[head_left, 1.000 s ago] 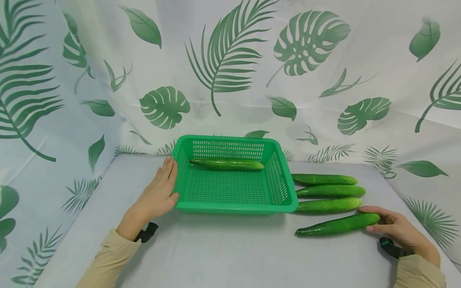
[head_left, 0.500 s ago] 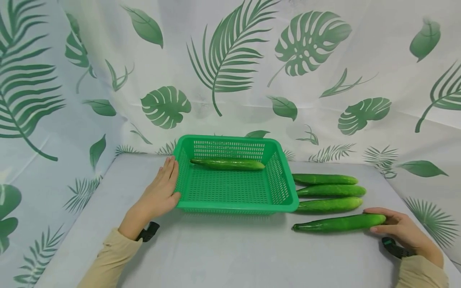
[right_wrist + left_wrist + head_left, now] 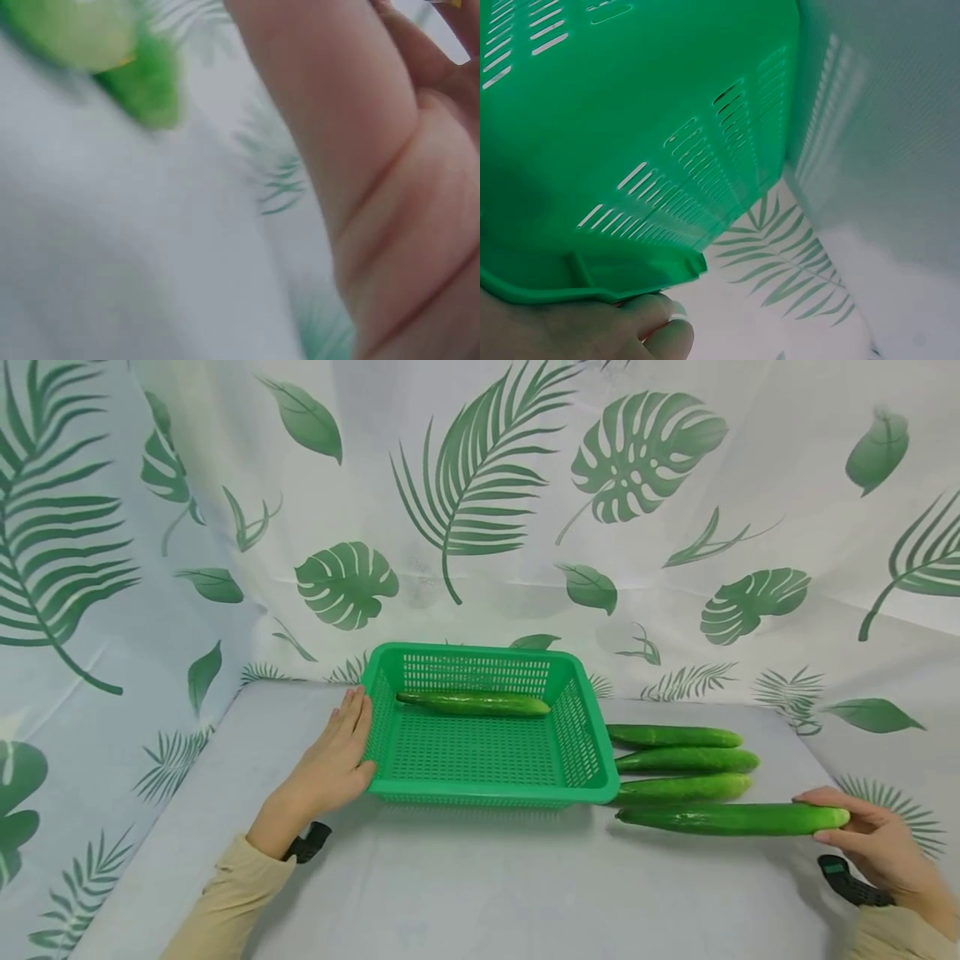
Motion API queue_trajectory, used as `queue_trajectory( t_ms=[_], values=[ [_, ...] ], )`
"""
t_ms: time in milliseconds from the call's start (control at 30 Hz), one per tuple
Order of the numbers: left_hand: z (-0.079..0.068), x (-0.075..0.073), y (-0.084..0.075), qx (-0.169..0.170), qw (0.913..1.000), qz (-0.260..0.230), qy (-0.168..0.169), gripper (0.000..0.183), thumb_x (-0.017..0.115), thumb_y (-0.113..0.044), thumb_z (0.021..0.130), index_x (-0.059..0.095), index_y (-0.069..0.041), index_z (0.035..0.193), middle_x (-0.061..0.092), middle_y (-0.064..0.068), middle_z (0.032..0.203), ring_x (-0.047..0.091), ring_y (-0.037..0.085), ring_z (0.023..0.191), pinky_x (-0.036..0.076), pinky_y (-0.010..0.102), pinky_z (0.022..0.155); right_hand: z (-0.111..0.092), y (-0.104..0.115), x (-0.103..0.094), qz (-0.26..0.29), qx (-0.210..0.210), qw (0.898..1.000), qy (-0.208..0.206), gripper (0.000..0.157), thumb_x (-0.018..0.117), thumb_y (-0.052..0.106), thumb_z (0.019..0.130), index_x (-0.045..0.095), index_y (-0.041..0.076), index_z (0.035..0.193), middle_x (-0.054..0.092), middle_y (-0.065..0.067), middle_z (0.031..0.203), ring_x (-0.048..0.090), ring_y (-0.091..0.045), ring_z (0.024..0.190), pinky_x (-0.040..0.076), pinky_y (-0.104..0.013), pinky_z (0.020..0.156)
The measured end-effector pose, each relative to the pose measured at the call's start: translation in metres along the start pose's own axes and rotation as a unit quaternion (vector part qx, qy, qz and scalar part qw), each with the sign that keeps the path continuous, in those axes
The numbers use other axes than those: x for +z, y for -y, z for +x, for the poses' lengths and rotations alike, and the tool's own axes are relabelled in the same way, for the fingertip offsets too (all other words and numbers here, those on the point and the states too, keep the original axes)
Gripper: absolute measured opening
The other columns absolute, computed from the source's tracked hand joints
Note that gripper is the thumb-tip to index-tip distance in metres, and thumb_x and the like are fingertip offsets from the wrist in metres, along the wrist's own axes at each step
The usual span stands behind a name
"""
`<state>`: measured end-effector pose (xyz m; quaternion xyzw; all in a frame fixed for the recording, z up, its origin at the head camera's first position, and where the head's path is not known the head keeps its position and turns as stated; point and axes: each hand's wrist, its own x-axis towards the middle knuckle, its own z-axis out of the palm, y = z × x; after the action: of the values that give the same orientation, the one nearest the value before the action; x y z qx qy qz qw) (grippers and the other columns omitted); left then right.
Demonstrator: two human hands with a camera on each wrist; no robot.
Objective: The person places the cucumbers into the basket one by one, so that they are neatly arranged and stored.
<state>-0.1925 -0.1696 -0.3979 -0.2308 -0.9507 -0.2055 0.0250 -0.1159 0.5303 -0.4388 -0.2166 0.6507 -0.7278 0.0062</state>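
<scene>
Head view is showing me, at the far left, a tan sleeve (image 3: 228,897) reaching up to the left hand (image 3: 333,768), with a black wrist device (image 3: 307,843) sitting under the wrist. That hand's fingers are lying straight and close together, pressing flat against the left end of a green basket (image 3: 487,792); on the left wrist camera I am seeing the basket's slotted wall rising past them. Just right of this touch, inside the basket, one cucumber (image 3: 474,702) is lying lengthwise along the far side.

Farther right, beyond the basket and up-left of the right hand's grip, three cucumbers (image 3: 686,760) are resting in a row on the table (image 3: 487,893), their left ends passing behind the basket's rim. Nearer me, the right hand (image 3: 881,835) is pinching another cucumber (image 3: 731,819) narrowly between thumb and fingers by its pale end; the body is stretching left from the grip, its dark tip pointing toward the basket's near corner, a shadow falling beneath. The right wrist camera is giving me blurred green ends, and I cannot tell which cucumbers they are.
</scene>
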Motion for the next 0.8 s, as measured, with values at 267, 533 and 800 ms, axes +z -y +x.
queue_trajectory(
  t_ms=[267,533,800],
  values=[
    [0.001,0.000,0.001,0.000,1.0000,0.000,0.000,0.079,0.046,-0.010,0.091,0.002,0.013,0.153,-0.008,0.027,0.162,-0.011,0.036,0.150,0.007,0.055,0.119,-0.005,0.029,0.004,-0.019,-0.119,0.992,-0.049,0.049,0.044,-0.035,0.084,0.052,-0.019,0.130,0.060,-0.012,0.124,0.060,-0.013,0.113,0.052,-0.022,0.089],
    [-0.001,-0.003,0.002,0.003,1.0000,-0.002,-0.003,0.078,0.046,-0.010,0.092,0.003,0.014,0.153,-0.007,0.028,0.162,-0.007,0.040,0.150,0.008,0.056,0.119,0.032,0.063,0.042,-0.009,-0.153,0.978,-0.139,0.044,0.044,-0.031,0.087,0.054,-0.019,0.129,0.064,-0.013,0.121,0.059,-0.016,0.107,0.050,-0.020,0.092],
    [0.000,0.000,0.001,0.003,1.0000,-0.005,-0.001,0.078,0.046,-0.009,0.093,0.002,0.013,0.153,-0.008,0.028,0.161,-0.012,0.036,0.149,0.006,0.056,0.119,0.087,0.101,0.114,0.043,-0.101,0.960,-0.258,0.046,0.054,-0.026,0.086,0.059,-0.013,0.130,0.061,-0.010,0.122,0.057,-0.016,0.104,0.053,-0.020,0.086]
  ],
)
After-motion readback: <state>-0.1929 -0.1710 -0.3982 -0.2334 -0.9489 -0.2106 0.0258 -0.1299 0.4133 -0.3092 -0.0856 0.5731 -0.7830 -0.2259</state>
